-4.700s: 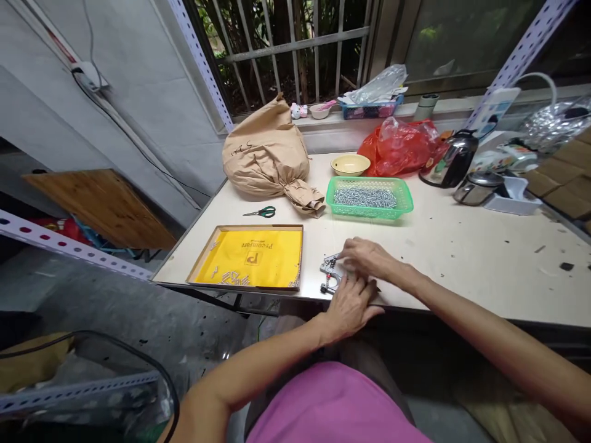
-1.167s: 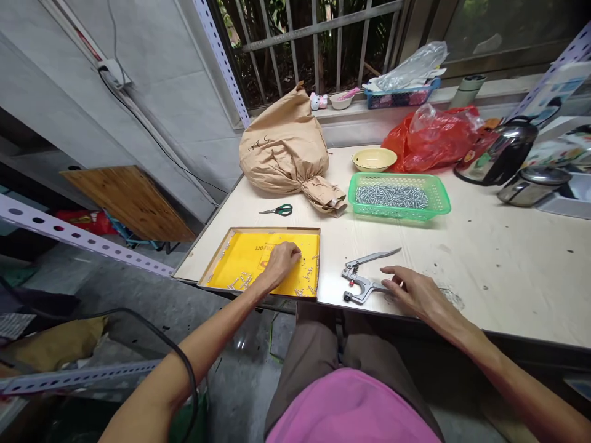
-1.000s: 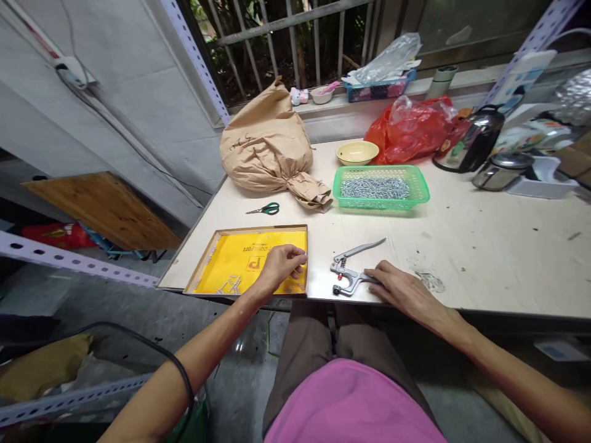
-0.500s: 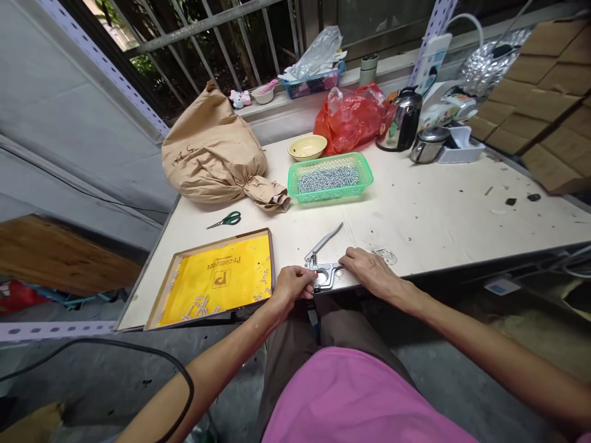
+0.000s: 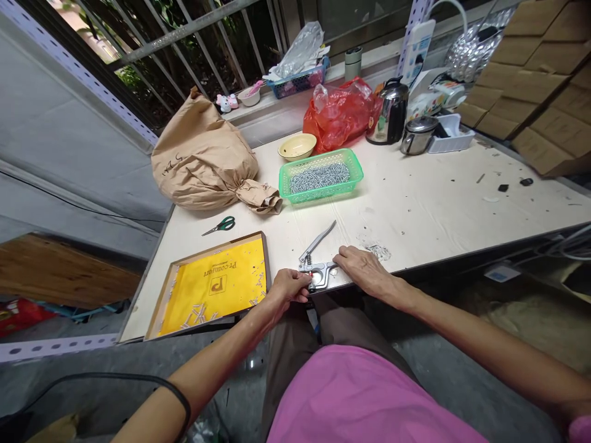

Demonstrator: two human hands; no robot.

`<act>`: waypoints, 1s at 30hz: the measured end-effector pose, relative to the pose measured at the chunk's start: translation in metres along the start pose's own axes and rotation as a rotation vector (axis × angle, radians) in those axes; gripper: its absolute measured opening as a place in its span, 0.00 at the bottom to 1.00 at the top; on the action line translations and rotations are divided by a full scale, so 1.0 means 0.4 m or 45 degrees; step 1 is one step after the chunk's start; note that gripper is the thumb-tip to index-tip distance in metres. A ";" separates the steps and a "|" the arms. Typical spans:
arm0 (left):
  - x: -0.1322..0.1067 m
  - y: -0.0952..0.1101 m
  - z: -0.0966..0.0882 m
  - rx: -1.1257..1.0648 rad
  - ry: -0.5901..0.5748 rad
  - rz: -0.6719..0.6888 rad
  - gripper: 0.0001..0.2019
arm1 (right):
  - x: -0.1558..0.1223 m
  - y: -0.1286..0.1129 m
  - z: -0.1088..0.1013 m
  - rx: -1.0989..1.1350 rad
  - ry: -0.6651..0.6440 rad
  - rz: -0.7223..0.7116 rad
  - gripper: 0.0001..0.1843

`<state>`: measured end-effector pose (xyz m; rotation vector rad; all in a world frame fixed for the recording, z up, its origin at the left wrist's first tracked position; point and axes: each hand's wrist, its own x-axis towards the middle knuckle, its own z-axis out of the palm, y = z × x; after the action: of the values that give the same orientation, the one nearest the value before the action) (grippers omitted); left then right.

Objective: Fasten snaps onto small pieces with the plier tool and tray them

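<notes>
Metal snap pliers (image 5: 316,258) lie at the near edge of the pale table (image 5: 438,209), one handle raised and pointing away. My left hand (image 5: 289,288) is pinched at the jaw of the pliers, its fingers closed on something too small to make out. My right hand (image 5: 362,268) rests over the lower handle and body of the pliers, fingers curled down on them. To the left lies a shallow tray with a yellow liner (image 5: 210,285) holding several small metal pieces.
A green basket (image 5: 320,177) of metal parts, a yellow bowl (image 5: 297,146), a brown paper sack (image 5: 203,160) and green-handled scissors (image 5: 220,226) sit farther back. A red bag (image 5: 339,114), kettle (image 5: 388,119) and cardboard boxes (image 5: 540,92) stand at right.
My left hand left the yellow tray and came to the jaw of the pliers with a pinch. My right hand settled on the pliers. The view swung to the right.
</notes>
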<state>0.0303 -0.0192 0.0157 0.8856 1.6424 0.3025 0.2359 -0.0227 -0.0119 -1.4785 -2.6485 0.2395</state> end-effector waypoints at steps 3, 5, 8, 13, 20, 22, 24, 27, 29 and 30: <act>0.002 0.010 -0.004 0.068 -0.017 -0.021 0.08 | 0.001 0.002 0.001 0.001 0.017 -0.007 0.11; 0.004 0.012 -0.004 0.116 -0.028 -0.038 0.09 | 0.001 0.001 0.005 -0.007 0.026 -0.013 0.11; 0.004 0.009 0.000 0.144 -0.008 -0.058 0.07 | 0.000 -0.001 0.006 -0.007 0.027 -0.014 0.10; -0.003 0.003 0.006 0.116 0.011 -0.046 0.07 | 0.017 0.026 -0.021 0.080 -0.086 -0.036 0.10; -0.002 -0.006 0.009 0.107 0.039 -0.031 0.10 | 0.135 0.132 -0.052 0.013 -0.250 -0.206 0.54; 0.000 -0.010 0.011 0.091 0.051 -0.027 0.10 | 0.163 0.141 -0.056 0.006 -0.313 -0.240 0.57; 0.000 -0.011 0.014 0.080 0.059 -0.024 0.10 | 0.179 0.140 -0.059 -0.017 -0.309 -0.249 0.57; -0.002 -0.012 0.016 0.064 0.068 -0.038 0.10 | 0.183 0.135 -0.059 -0.061 -0.292 -0.273 0.50; -0.005 -0.013 0.017 0.042 0.070 -0.039 0.10 | 0.179 0.132 -0.056 -0.074 -0.275 -0.291 0.44; -0.006 -0.013 0.017 0.031 0.070 -0.032 0.11 | 0.176 0.132 -0.054 -0.075 -0.263 -0.295 0.42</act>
<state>0.0346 -0.0262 0.0121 0.8808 1.7098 0.2919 0.2467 0.0663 0.0003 -1.2050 -2.9838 0.3121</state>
